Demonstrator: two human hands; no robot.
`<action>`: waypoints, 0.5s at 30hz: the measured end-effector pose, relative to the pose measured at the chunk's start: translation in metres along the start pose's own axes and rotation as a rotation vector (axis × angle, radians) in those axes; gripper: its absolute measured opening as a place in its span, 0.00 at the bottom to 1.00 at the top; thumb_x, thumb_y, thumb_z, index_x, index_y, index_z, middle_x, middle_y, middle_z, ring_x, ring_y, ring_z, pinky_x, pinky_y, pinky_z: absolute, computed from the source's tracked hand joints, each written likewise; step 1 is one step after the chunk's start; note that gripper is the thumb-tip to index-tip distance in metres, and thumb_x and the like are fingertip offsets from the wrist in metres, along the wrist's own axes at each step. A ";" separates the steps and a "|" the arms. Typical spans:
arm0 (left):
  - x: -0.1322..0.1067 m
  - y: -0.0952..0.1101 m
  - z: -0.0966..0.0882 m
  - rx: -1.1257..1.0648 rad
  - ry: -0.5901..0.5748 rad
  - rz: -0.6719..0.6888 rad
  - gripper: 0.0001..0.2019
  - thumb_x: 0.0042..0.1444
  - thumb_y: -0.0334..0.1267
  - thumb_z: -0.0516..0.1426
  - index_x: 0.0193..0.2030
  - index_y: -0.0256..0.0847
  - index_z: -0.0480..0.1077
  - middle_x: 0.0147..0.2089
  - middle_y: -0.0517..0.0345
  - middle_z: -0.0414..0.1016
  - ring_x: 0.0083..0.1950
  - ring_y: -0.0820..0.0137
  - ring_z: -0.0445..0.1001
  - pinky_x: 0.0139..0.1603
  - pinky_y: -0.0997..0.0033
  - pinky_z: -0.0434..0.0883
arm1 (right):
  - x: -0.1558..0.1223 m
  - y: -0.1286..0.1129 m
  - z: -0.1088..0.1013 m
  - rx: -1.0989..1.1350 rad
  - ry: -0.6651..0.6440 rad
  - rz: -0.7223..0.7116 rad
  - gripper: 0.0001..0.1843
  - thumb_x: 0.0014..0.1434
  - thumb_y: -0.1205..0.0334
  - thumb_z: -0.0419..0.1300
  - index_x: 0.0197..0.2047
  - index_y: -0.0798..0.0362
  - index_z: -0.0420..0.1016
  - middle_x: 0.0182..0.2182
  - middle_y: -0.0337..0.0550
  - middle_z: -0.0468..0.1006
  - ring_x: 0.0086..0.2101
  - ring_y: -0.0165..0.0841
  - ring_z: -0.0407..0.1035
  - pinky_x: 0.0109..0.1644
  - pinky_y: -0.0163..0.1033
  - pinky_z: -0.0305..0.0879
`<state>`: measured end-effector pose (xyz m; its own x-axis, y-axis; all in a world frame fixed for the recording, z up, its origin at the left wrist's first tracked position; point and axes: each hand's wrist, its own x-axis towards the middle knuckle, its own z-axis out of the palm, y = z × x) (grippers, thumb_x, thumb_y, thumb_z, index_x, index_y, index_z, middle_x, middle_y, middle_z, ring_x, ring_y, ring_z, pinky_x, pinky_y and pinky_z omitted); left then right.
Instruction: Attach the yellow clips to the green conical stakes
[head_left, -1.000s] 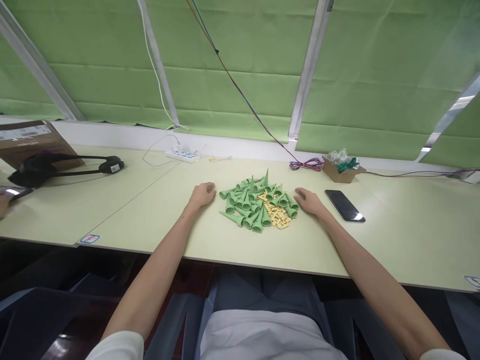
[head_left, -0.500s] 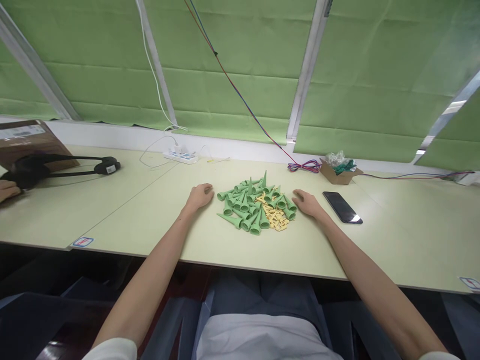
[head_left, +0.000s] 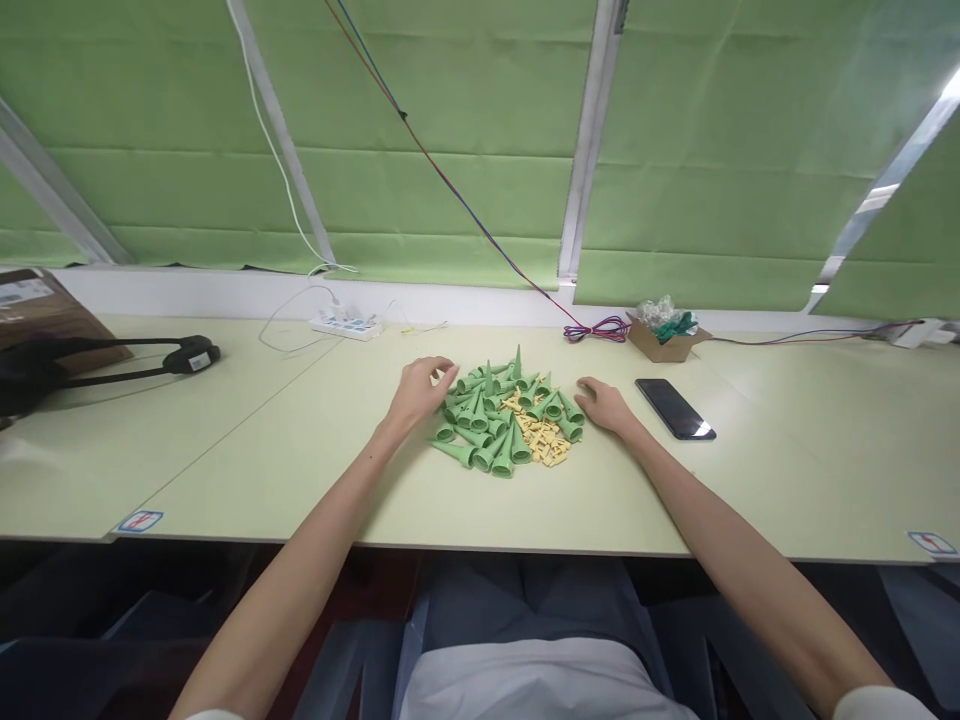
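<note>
Had the left hand (head_left: 421,390) at the green cones (head_left: 480,412), with fingers bent, apart from the thumb; could not tell if touching. Saw yellow pieces (head_left: 543,436) among the cones, right of those fingertips. Had the right hand (head_left: 606,406) just beside, thumb and fingers apart, with a phone (head_left: 675,408) right of the fingers.

Green cones (head_left: 478,412): hollow, tapered to a point, open at the wide end. Heaped just below frame centre; several tips point toward the frame's top. Small yellow pieces (head_left: 545,440): loosely piled at the heap's lower right, among and beside the cones; exact shapes indistinct.
</note>
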<state>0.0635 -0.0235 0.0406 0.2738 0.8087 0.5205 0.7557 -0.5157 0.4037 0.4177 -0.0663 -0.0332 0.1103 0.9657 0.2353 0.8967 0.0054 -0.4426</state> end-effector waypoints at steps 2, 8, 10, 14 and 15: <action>0.009 0.016 0.005 -0.009 -0.089 0.023 0.21 0.62 0.53 0.53 0.44 0.40 0.79 0.41 0.52 0.82 0.40 0.63 0.77 0.48 0.65 0.72 | 0.001 0.001 0.001 0.008 0.010 0.004 0.21 0.64 0.60 0.56 0.59 0.55 0.71 0.57 0.51 0.76 0.56 0.43 0.70 0.62 0.46 0.63; 0.022 0.032 0.032 0.042 -0.208 0.005 0.22 0.58 0.55 0.57 0.46 0.38 0.79 0.37 0.50 0.81 0.41 0.59 0.77 0.43 0.65 0.71 | 0.001 0.003 0.003 0.017 0.020 0.002 0.21 0.64 0.60 0.55 0.58 0.56 0.71 0.57 0.52 0.76 0.56 0.43 0.70 0.62 0.46 0.63; 0.019 0.031 0.040 0.006 -0.189 0.011 0.19 0.59 0.52 0.57 0.44 0.39 0.79 0.34 0.52 0.80 0.38 0.61 0.76 0.42 0.65 0.70 | 0.001 0.002 0.003 0.016 0.018 0.001 0.21 0.64 0.60 0.55 0.58 0.57 0.71 0.57 0.52 0.76 0.56 0.43 0.70 0.62 0.46 0.62; 0.010 0.029 0.049 -0.049 -0.152 0.020 0.14 0.60 0.45 0.57 0.43 0.39 0.78 0.34 0.54 0.79 0.37 0.63 0.75 0.43 0.64 0.69 | 0.000 0.001 0.002 0.012 0.022 0.003 0.20 0.64 0.61 0.55 0.58 0.56 0.72 0.57 0.52 0.76 0.56 0.43 0.70 0.62 0.46 0.62; 0.009 0.029 0.050 -0.055 -0.150 0.034 0.13 0.60 0.44 0.57 0.43 0.40 0.78 0.34 0.54 0.79 0.37 0.63 0.75 0.43 0.64 0.69 | 0.000 0.000 0.002 0.014 0.025 0.005 0.20 0.64 0.61 0.55 0.58 0.55 0.72 0.56 0.51 0.76 0.56 0.43 0.71 0.62 0.46 0.63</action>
<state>0.1179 -0.0171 0.0195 0.3872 0.8217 0.4182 0.7119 -0.5547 0.4308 0.4173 -0.0656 -0.0351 0.1258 0.9589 0.2543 0.8902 0.0040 -0.4556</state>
